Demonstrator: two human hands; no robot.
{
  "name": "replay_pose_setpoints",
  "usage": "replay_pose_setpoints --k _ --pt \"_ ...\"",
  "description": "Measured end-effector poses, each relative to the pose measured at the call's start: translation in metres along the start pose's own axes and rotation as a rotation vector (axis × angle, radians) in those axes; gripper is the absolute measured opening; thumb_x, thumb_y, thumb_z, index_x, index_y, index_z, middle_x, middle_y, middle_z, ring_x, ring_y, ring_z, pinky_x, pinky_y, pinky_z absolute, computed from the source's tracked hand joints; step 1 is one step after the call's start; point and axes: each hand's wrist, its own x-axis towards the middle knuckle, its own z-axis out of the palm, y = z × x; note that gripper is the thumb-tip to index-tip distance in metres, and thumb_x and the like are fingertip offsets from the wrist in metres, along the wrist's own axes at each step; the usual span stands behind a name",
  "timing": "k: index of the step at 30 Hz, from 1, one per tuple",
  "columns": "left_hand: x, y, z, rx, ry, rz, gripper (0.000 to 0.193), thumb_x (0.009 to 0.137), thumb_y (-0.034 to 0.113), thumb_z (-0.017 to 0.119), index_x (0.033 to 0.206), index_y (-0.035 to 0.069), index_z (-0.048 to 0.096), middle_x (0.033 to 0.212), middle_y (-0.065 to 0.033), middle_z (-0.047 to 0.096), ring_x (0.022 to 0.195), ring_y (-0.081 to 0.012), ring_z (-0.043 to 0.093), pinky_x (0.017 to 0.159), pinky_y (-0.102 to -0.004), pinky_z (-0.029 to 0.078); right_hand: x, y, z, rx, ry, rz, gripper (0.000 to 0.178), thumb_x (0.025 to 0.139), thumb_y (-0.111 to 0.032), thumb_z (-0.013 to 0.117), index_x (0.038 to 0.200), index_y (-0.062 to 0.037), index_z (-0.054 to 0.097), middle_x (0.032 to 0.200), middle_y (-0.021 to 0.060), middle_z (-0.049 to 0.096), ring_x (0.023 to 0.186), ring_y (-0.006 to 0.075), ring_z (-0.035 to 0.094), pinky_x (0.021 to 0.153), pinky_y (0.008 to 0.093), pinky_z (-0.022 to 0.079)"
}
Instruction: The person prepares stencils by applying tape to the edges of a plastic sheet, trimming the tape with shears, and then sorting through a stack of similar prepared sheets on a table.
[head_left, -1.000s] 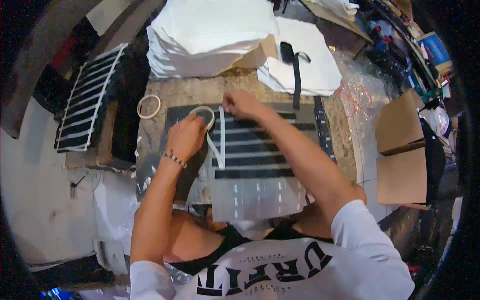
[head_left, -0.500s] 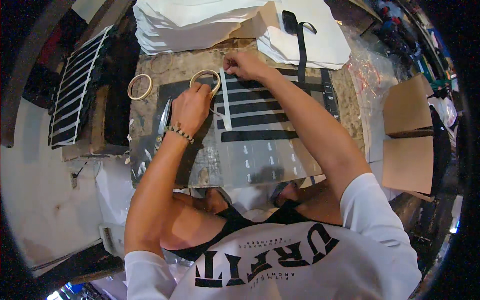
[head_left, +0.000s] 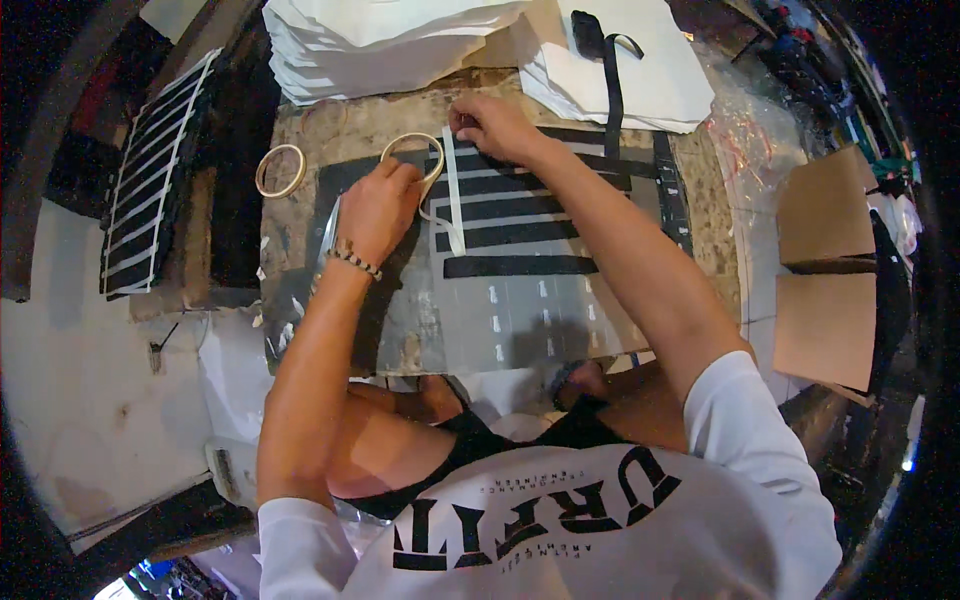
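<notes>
My left hand (head_left: 383,208) is closed around the near edge of a cream roll of masking tape (head_left: 439,160). A loose length of tape loops from that roll to the lower end of a pale tape strip (head_left: 453,190). The strip lies across the left ends of several black fabric strips (head_left: 515,266), set in rows on a grey board (head_left: 465,320) with white marks. At the strip's far end, my right hand (head_left: 497,128) has its fingers curled in, fingertips against the tape. Scissors (head_left: 331,225) lie partly hidden beside my left wrist.
Another tape roll (head_left: 280,171) lies at the worktop's left. White sheets (head_left: 380,60) are stacked at the back, with a black strap (head_left: 613,100) on the right pile. A striped black-and-white panel (head_left: 160,180) stands left; cardboard boxes (head_left: 825,325) stand right.
The view has shifted slightly. My left hand and the tape roll have barely moved, and the right hand stays at the strip's far end. More of the scissors is hidden by the left wrist.
</notes>
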Motion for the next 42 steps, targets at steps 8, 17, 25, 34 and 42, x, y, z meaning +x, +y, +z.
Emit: replay_pose_setpoints --k 8,17,25,34,42 --pt "-0.001 -0.007 -0.003 -0.06 -0.018 0.036 0.014 0.085 0.013 0.07 0.097 0.005 0.067 0.104 -0.0143 0.065 0.09 -0.0377 0.066 0.077 -0.0452 0.054 -0.005 -0.004 -0.001 -0.095 0.053 -0.091 0.017 0.081 -0.017 0.072 0.096 -0.0117 0.067 0.095 0.0157 0.063 0.095 0.0376 0.062 0.08 0.05 0.05" --pt "-0.003 -0.009 -0.001 -0.109 -0.03 0.031 0.017 0.084 0.01 0.069 0.1 0.005 0.066 0.104 -0.0146 0.063 0.093 -0.0385 0.064 0.079 -0.0451 0.054 -0.017 -0.009 0.008 -0.185 0.107 -0.137 0.03 0.078 -0.005 0.069 0.104 -0.0174 0.078 0.092 0.0147 0.059 0.087 0.0345 0.06 0.077 0.0436 0.05" --pt "-0.005 -0.011 0.0 -0.153 -0.011 0.052 0.015 0.085 0.009 0.068 0.099 0.003 0.066 0.105 -0.016 0.063 0.094 -0.0391 0.063 0.08 -0.0438 0.054 -0.022 -0.023 0.007 -0.293 0.059 0.018 0.03 0.086 -0.017 0.068 0.114 -0.0202 0.073 0.111 0.0081 0.059 0.107 0.0314 0.055 0.085 0.0488 0.045" --pt "0.002 -0.012 0.0 -0.163 -0.048 0.084 0.019 0.085 0.009 0.067 0.103 0.004 0.068 0.109 -0.015 0.065 0.099 -0.0376 0.064 0.085 -0.0427 0.053 -0.026 -0.02 -0.005 -0.292 -0.013 -0.014 0.026 0.091 -0.03 0.064 0.114 -0.0186 0.072 0.12 0.0119 0.057 0.114 0.0354 0.054 0.093 0.0543 0.046" --pt "0.007 -0.001 -0.006 -0.034 0.102 0.167 0.01 0.091 0.014 0.064 0.097 0.007 0.068 0.095 -0.0128 0.063 0.081 -0.0374 0.066 0.069 -0.0453 0.054 -0.145 -0.123 -0.029 -0.103 -0.016 0.027 0.016 0.082 -0.02 0.067 0.088 -0.0054 0.068 0.099 0.0136 0.061 0.097 0.0351 0.057 0.079 0.0471 0.048"
